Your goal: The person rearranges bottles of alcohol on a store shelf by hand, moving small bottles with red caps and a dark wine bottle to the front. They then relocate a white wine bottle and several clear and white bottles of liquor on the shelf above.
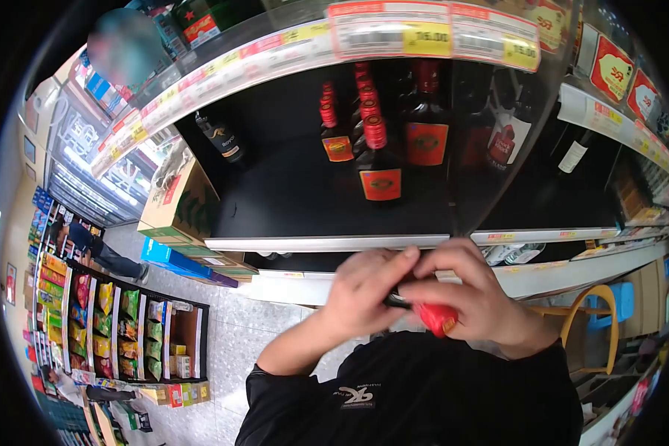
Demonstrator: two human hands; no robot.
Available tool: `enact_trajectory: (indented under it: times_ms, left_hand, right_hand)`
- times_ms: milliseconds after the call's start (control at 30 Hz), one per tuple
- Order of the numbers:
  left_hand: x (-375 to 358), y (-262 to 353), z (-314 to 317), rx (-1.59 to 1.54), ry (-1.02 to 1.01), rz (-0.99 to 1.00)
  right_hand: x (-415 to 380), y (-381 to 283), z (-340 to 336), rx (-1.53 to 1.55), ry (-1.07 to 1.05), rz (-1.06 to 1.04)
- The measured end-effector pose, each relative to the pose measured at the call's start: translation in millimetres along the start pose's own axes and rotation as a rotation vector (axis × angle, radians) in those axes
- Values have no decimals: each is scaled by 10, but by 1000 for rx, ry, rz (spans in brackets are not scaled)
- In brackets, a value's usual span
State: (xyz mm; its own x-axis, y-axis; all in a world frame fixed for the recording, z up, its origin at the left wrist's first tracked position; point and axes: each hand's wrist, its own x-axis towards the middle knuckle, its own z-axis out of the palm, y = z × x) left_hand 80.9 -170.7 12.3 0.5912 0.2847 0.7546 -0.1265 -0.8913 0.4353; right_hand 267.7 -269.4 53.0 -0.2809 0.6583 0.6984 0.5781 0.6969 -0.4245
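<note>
Head view: left hand (pixel 360 291) and right hand (pixel 472 291) grip a red-topped bottle (pixel 436 318) near the shelf edge (pixel 327 243).
Fingers curl around it; black shelf (pixel 275 201) spans between carton (pixel 172 199) and standing bottles (pixel 379 175).

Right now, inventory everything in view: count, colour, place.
shelf unit: one, black with pale edges, ahead
price labels: many, white, red and yellow, shelf edges
red-capped bottles: several, dark, orange-red labels, mid-shelf
tilted bottle: one, black, shelf left
carton: one, brown and green, beside shelf
snack packets: many, mixed colours, left rack
people: at least two, dark and light clothing, left
chair: one, yellow, right
stool: one, blue, right
held item: one, red and black, at both hands
left hand, right hand: one each, bare, lower centre
</note>
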Motion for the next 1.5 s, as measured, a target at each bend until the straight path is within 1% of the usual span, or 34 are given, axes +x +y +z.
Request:
enact_trajectory:
  times_ms: [67, 100, 133, 167, 200, 233, 267, 300, 367, 400, 433, 467, 500, 567, 600, 633, 667, 700, 733, 833, 867, 933, 1000, 1067, 1133, 1200, 1233, 1267, 1300, 1333, 1367, 1400, 1467, 1500]
  left_hand:
    - [2, -244, -212, 45, 76, 74]
    - [11, -366, -352, 50, 97, 8]
    - [-63, -514, -396, -202, 223, -284]
    - [-75, -788, -498, -186, 284, -393]
    - [88, -748, -621, -480, 368, -560]
    - [147, -918, -737, -521, 394, -624]
    - [193, -1129, -814, -586, 391, -637]
    - [262, -1242, -829, -682, 426, -611]
    - [285, -1553, -833, -677, 373, -629]
    - [311, -1617, -814, -669, 343, -646]
    - [324, -1675, -788, -678, 336, -641]
    - [337, -1729, -760, -574, 280, -617]
    - [357, -1779, -727, -470, 224, -592]
    - [394, -1863, -676, -457, 204, -558]
    - [400, -1910, -650, -436, 191, -529]
    - [389, -1991, -636, -317, 178, -495]
    - [375, -2039, -628, -332, 163, -485]
    - [366, -2084, -657, -181, 135, -484]
    - [383, -2104, -635, -179, 153, -428]
    - [421, -2165, -590, -308, 150, -412]
    - [429, -2169, -585, -263, 144, -408]
    - [453, -2098, -573, -218, 125, -509]
    - [404, -2203, -529, -147, 140, -446]
    - [387, -2191, -511, -161, 123, -476]
    - [390, -2173, -483, -179, 105, -506]
    - [391, -2127, -484, -171, 125, -511]
    - [395, -2112, -499, -186, 101, -568]
    - [392, -2130, -475, -182, 98, -574]
    - [375, -2162, -444, -197, 142, -508]
    - [343, -2196, -423, -206, 194, -441]
    - [300, -2256, -417, -190, 211, -425]
    - [300, -2239, -393, -202, 241, -456]
    - [360, -2078, -363, -21, 256, -485]
    - [367, -2029, -353, -21, 267, -519]
  right_hand:
    - [78, -48, 170, -61, 22, 39]
    - [100, -84, 225, -14, 113, 82]
    - [126, -105, 273, 32, 207, 122]
    - [51, -46, 244, -1, 180, 65]
    - [-67, 21, 255, 102, 186, 77]
    - [-187, 91, 290, 180, 243, 98]
    - [-312, 142, 334, 259, 303, 122]
    - [-429, 155, 375, 256, 307, 131]
    - [-644, 170, 410, 359, 415, 281]
    - [-773, 162, 412, 348, 422, 283]
    - [-908, 151, 404, 318, 467, 355]
    - [-1017, 167, 372, 289, 512, 427]
    - [-1110, 201, 316, 279, 520, 428]
    - [-1323, 245, 183, 165, 660, 477]
    - [-1427, 272, 93, 154, 670, 486]
    - [-1504, 326, -30, 115, 738, 547]
    - [-1553, 378, -140, 67, 810, 607]
    - [-1608, 469, -219, 66, 853, 642]
    - [-1698, 572, -349, 42, 907, 674]
    - [-1767, 895, -702, -56, 931, 736]
    - [-1754, 1023, -832, -106, 919, 780]
    - [-1719, 1308, -1171, -371, 874, 815]
    - [-1650, 1658, -1546, -404, 948, 789]
    - [-1445, 1826, -1931, -631, 901, 835]
    - [-1375, 2103, -2334, -692, 908, 814]
    - [-1400, 2394, -2725, -674, 973, 838]
    - [-1437, 2573, -2917, -670, 972, 847]
    - [-1487, 2771, -3082, -562, 1027, 909]
    - [-1477, 2875, -3133, -448, 1077, 967]
    - [-1368, 2806, -3122, -456, 1064, 1045]
    - [-1431, 3055, -3245, -523, 1001, 1061]
    - [-1605, 3375, -3462, -576, 928, 1071]
    - [-2114, 4048, -3980, -22, 713, 658]
    - [-1508, 4099, -3512, 51, 665, 631]
